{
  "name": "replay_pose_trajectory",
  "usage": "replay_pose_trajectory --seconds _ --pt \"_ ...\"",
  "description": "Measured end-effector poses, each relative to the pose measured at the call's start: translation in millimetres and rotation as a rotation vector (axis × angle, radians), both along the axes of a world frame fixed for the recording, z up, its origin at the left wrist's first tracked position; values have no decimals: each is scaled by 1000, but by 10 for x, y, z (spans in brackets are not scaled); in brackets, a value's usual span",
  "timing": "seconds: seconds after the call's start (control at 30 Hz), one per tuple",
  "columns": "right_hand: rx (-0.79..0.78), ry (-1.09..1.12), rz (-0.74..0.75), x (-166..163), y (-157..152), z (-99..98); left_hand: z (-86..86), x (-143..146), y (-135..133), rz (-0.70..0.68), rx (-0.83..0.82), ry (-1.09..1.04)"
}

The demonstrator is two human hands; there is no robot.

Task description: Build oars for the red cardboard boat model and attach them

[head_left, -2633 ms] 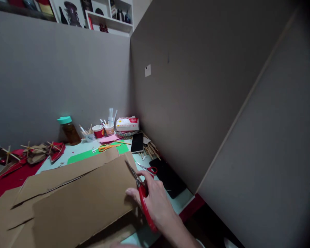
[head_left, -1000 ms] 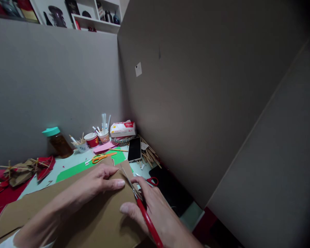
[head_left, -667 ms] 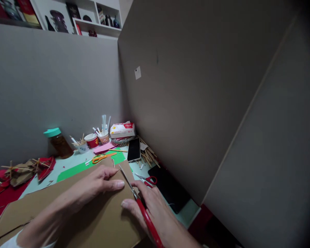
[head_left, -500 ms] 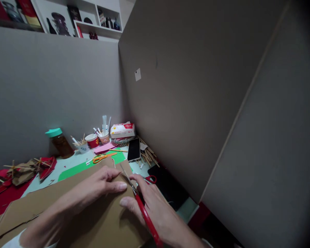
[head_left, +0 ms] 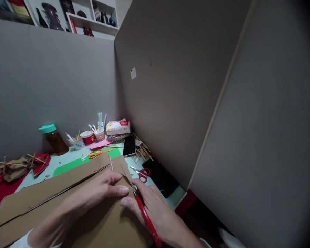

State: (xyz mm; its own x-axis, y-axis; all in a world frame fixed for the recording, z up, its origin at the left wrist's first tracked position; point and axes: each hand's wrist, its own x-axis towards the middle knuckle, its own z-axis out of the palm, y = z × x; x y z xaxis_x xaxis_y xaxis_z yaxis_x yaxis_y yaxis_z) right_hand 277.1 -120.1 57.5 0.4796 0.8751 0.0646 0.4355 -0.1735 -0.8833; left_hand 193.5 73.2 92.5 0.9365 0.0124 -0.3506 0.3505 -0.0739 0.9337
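Head view: two hands over a cardboard sheet (head_left: pixel 67 203) at the table's near edge.
Right hand (head_left: pixel 155 210): closed around the red-handled scissors (head_left: pixel 142 206) — blades run along the sheet's right edge.
Left hand (head_left: pixel 100 187): pressed flat on the cardboard, fingertips just beside the blades, clasping nothing.
Cardboard: under both hands — reaching left.
Far right corner: phone (head_left: pixel 129 145), small red scissors (head_left: pixel 141 172).

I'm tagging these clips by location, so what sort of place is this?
Probably a craft desk in a partitioned corner. The left hand presses down brown cardboard while the right hand works red-handled scissors; cups of sticks and pens and orange scissors lie beyond.
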Motion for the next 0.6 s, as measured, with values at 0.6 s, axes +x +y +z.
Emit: replay_pose_trajectory --seconds 0.6 --pt "-89 -177 -273 163 -1015 -226 217 -285 52 31 -5 43"
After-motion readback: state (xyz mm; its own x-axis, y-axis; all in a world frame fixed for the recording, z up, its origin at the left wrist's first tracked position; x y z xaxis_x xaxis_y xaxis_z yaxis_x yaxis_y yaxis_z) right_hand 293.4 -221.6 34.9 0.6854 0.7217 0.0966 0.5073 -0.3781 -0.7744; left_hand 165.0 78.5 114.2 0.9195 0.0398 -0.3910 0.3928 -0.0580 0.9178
